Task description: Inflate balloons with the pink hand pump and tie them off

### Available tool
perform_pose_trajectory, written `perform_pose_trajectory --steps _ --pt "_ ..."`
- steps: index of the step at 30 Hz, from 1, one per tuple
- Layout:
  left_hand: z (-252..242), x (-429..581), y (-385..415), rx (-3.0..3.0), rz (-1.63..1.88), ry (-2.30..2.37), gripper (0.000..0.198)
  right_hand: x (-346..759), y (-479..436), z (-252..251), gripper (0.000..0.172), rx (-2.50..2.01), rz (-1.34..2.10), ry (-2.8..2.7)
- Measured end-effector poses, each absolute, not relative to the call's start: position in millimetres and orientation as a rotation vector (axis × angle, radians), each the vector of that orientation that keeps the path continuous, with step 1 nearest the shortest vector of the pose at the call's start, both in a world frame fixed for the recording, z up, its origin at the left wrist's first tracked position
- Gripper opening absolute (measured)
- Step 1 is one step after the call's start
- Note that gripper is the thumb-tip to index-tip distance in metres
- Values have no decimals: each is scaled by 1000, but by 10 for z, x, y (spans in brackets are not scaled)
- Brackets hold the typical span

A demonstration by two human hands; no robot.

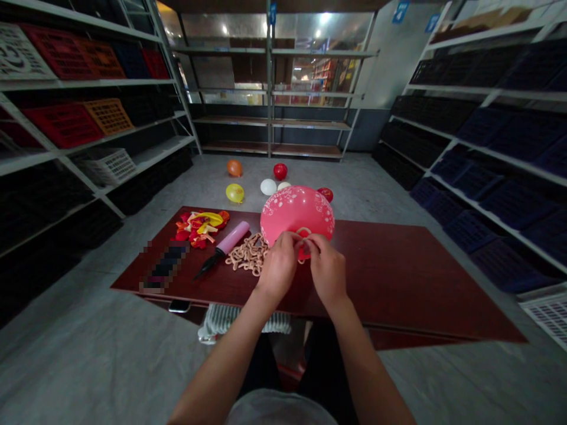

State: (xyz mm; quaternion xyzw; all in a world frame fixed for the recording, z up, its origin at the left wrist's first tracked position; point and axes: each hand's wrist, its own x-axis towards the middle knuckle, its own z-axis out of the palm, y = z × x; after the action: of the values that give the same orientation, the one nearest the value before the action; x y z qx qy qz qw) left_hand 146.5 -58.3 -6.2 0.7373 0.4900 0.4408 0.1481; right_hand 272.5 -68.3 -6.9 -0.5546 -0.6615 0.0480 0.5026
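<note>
A blown-up pink balloon [297, 211] with white print lies just beyond my hands, above the table. My left hand [280, 260] and my right hand [326, 263] meet at its near side, fingertips pinched together around the balloon's neck. Part of a beige rubber band [303, 230] loops near the fingers; how it sits on the neck is hidden. Left of my left hand is a heap of beige rubber bands [248, 254]. Beside that heap rests a pink hand pump [233, 237] with a black nozzle, and a pile of uninflated balloons [201, 227] in red, yellow and orange.
The dark red table [398, 265] spans the view. A blurred-out dark object [166, 267] lies at its left. On the floor beyond are several inflated balloons, among them an orange balloon [234, 168] and a yellow balloon [234, 193]. Shelves with crates [62, 124] line both sides.
</note>
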Motion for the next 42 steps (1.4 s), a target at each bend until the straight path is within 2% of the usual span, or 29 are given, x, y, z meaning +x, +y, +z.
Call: perform_pose_trajectory --steps 11,15,19,23,26,29,32,36,42 --pt "111 1401 -576 1800 1297 1228 9 2809 -623 -209 29 -1199 -174 -1831" --pt "172 1349 -540 1855 1167 1230 21 2800 -630 -228 28 -1172 -141 -1839" --pt "175 1364 -524 1841 1210 1248 26 2690 -673 -211 22 -1133 71 -1655" --pt "70 1390 -562 1688 1392 1120 5 2567 -728 -107 15 -1169 476 -1305" --pt "7 1354 -594 1742 1414 979 19 2543 -757 -25 17 -1087 898 -1088" --pt "-2 1303 -605 1855 1389 874 20 2572 -773 32 23 -989 1152 -915" --pt "-3 1276 -598 1902 1403 855 22 2613 -783 75 29 -924 1293 -830" --pt "-18 1285 -601 1884 1510 924 12 2631 -781 106 31 -897 1415 -845" --pt "-6 1376 -636 1664 1631 1120 15 2574 -782 98 28 -933 1309 -998"
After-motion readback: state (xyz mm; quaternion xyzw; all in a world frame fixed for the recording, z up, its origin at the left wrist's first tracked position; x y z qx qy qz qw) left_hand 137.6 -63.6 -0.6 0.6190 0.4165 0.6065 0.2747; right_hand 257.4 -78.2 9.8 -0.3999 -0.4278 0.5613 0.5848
